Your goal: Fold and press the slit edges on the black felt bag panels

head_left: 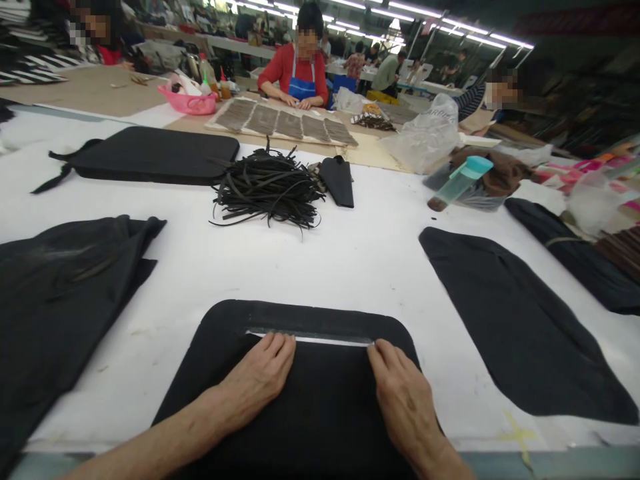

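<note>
Directly before me lies a black panel with rounded corners (220, 320). Over its lower part is a black fabric piece (330, 393) whose top edge shows a narrow white strip (335, 341). My left hand (267, 367) is closed at the left end of that edge, fingertips curled down onto it. At the right end, my right hand (400, 380) pinches the same edge between bent fingers. The undersides of both sets of fingertips are hidden. Above the strip runs a greyish, slightly shiny band (320, 327) across the panel.
Black fabric (65, 287) lies at left, a black cut piece (525, 320) at right. Farther back are a stacked black panel (155, 153), a heap of black strips (270, 187), a bottle with turquoise lid (460, 183) and a pink basket (187, 100). A co-worker in red (300, 73) sits opposite.
</note>
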A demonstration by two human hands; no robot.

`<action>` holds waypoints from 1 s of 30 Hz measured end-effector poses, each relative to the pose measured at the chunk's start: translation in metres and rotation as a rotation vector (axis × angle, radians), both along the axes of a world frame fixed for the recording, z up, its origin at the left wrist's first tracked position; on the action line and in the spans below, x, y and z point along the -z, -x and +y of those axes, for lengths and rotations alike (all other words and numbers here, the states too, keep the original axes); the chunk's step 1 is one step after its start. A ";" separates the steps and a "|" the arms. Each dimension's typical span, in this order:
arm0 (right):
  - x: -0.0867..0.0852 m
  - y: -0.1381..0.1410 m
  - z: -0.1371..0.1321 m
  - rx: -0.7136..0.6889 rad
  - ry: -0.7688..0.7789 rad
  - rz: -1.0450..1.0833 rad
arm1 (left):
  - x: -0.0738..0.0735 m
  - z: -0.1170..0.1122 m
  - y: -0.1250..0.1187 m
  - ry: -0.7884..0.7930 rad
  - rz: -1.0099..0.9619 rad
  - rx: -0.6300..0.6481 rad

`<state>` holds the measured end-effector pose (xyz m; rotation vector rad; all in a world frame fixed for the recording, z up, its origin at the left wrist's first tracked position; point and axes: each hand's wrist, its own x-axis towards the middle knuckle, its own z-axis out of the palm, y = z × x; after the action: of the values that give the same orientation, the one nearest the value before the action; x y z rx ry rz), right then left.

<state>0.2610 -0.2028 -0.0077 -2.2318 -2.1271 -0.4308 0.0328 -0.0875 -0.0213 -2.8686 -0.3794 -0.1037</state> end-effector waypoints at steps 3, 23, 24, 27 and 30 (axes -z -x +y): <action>0.004 0.046 0.023 -0.169 -0.012 0.192 | -0.001 0.000 0.001 0.023 -0.024 -0.003; 0.018 0.069 0.046 -0.460 -0.072 0.134 | -0.014 0.032 0.074 0.258 -0.083 -0.067; 0.018 0.069 0.046 -0.464 -0.072 0.135 | -0.015 0.032 0.075 0.297 -0.082 -0.096; 0.018 0.070 0.044 -0.447 -0.068 0.130 | -0.018 0.035 0.079 0.437 -0.145 -0.229; 0.017 0.077 0.043 -0.407 -0.042 0.112 | -0.023 0.039 0.080 0.544 -0.282 -0.439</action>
<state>0.1843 -0.1594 -0.0250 -1.6905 -2.3988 -0.3159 -0.0470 -0.0490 0.0016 -3.2003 -1.2543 -0.3773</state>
